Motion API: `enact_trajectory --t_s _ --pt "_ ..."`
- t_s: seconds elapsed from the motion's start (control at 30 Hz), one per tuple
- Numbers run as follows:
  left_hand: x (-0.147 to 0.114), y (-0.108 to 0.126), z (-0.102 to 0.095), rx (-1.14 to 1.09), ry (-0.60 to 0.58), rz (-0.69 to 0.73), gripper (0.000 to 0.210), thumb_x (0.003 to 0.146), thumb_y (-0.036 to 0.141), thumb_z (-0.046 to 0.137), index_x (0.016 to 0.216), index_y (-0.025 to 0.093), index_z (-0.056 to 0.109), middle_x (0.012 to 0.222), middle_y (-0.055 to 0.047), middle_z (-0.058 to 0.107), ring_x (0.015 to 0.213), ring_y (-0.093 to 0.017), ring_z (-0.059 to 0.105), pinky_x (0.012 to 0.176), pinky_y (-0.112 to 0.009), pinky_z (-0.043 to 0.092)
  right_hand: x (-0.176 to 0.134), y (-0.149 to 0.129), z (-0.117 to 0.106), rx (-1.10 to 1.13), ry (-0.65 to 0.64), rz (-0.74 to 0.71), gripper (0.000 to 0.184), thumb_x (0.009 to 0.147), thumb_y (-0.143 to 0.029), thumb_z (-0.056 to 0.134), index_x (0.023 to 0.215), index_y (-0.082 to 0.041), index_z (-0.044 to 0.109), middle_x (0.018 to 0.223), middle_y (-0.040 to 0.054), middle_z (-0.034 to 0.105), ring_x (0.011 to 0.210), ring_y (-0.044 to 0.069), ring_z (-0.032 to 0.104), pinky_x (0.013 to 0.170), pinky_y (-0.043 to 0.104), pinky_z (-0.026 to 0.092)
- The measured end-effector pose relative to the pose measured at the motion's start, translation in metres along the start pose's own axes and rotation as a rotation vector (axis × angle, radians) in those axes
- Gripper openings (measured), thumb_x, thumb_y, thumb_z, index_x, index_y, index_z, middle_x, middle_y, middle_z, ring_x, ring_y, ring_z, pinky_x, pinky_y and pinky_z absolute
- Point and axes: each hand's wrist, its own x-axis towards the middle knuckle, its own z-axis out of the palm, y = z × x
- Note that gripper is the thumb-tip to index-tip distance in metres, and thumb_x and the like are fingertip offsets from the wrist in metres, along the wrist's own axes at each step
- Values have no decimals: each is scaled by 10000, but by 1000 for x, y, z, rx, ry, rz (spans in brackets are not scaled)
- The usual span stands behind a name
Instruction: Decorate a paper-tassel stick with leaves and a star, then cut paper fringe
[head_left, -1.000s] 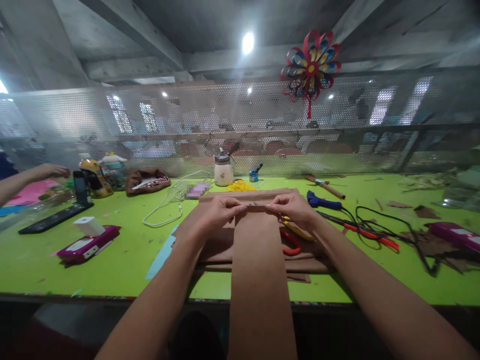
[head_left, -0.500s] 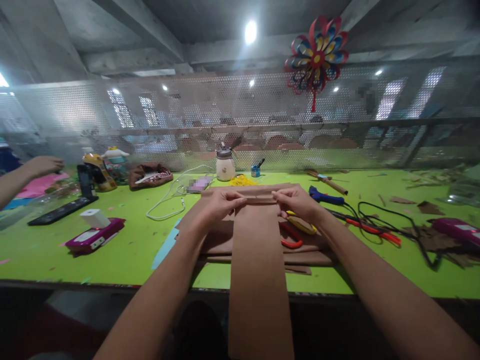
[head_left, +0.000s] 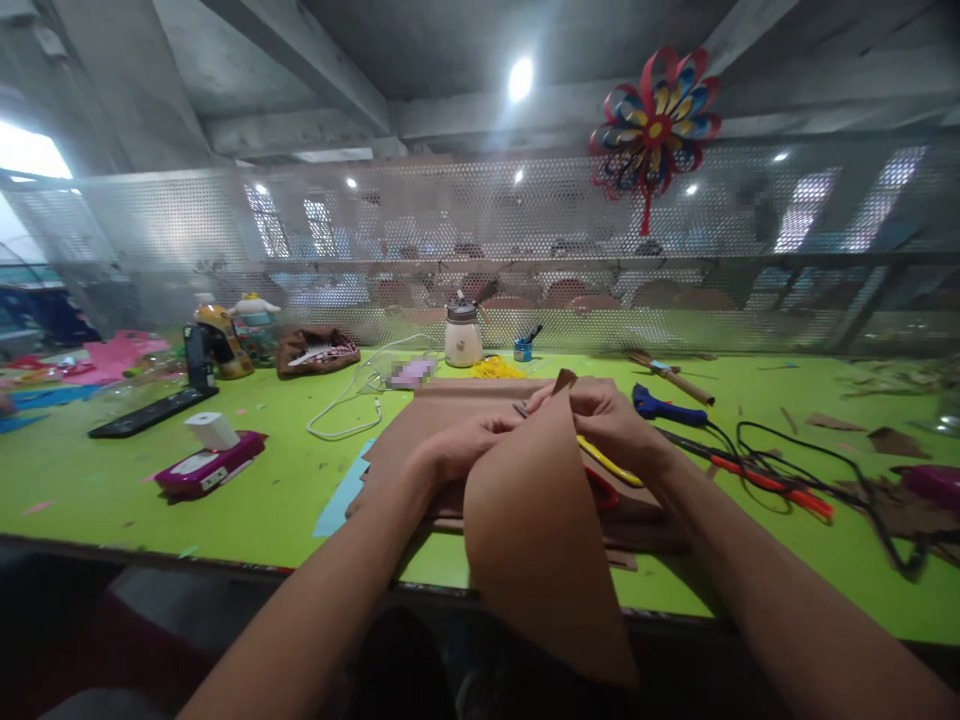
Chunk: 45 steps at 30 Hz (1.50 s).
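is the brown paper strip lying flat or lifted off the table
Lifted. Both hands, left hand and right hand, pinch the top of the brown paper strip; it curves up and hangs past the table edge.

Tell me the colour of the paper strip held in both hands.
Plain brown, kraft-like, with no pattern; the head view shows the strip clearly.

Table (head_left: 150, 500): lying green under clutter
Screen (head_left: 450, 230): standing behind, perforated
Lamp (head_left: 519, 78): glowing on concrete ceiling (head_left: 375, 40)
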Motion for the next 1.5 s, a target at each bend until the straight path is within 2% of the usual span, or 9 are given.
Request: enact_trajectory --t_s 0.27,0.37,0.47,0.6,0.7,0.97,1.13,1.27,1.5 --pt "8 -6 -10 60 206 100 414 777 496 537 922 129 662 883 -67 628 776 -149 541 692 -252 405 5 8 3 -353 -172 220 256 805 -364 531 838 -166 690 717 18 614 659 148 499 603 261 385" --pt "8 -2 -4 238 137 135 317 734 398 627 888 123 662 810 -38 617 695 -115 517 624 -223 377 5 1 9 -471 -103 260 270 809 -360 507 762 -166 689 627 11 576 585 132 457 531 249 334" --pt "8 0 0 302 168 129 230 712 297 651 824 97 648 632 2 558 548 -83 457 533 -215 340 5 -7 11 -568 24 305 272 780 -370 538 670 -161 673 542 4 528 538 121 433 496 245 311" --pt "8 2 -5 329 326 132 122 691 209 646 735 98 622 595 10 544 534 -82 461 540 -221 355 5 1 6 -393 124 276 186 711 -315 615 794 -172 700 722 33 640 649 141 524 560 244 387" --pt "9 3 -10 329 387 145 95 689 197 634 703 108 605 564 20 524 508 -78 447 532 -222 358 5 16 0 -208 148 233 257 684 -261 637 917 -168 692 806 47 653 690 138 540 619 258 425" --pt "13 -5 -17 391 395 220 133 668 201 634 762 107 633 630 -4 575 566 -94 495 575 -226 396 6 30 -5 -67 243 157 231 654 -189 636 869 -140 706 656 9 610 589 102 496 567 244 391" --pt "2 14 -8 581 353 185 209 727 244 569 869 141 684 879 -67 679 807 -176 591 718 -257 436 8 15 1 -197 277 169 202 664 -169 600 822 -156 725 714 24 668 651 130 553 620 263 425" --pt "-7 26 8 684 363 172 259 797 267 468 794 159 703 826 -47 692 789 -176 590 692 -235 436 8 3 7 -325 238 128 194 669 -152 579 776 -183 737 732 23 679 694 145 583 633 259 450" --pt "-1 8 4 790 217 234 275 785 199 459 961 176 668 868 -47 663 798 -164 555 713 -244 421 10 18 8 -440 214 -98 197 708 -161 569 782 -208 745 699 23 632 654 130 561 567 226 443"
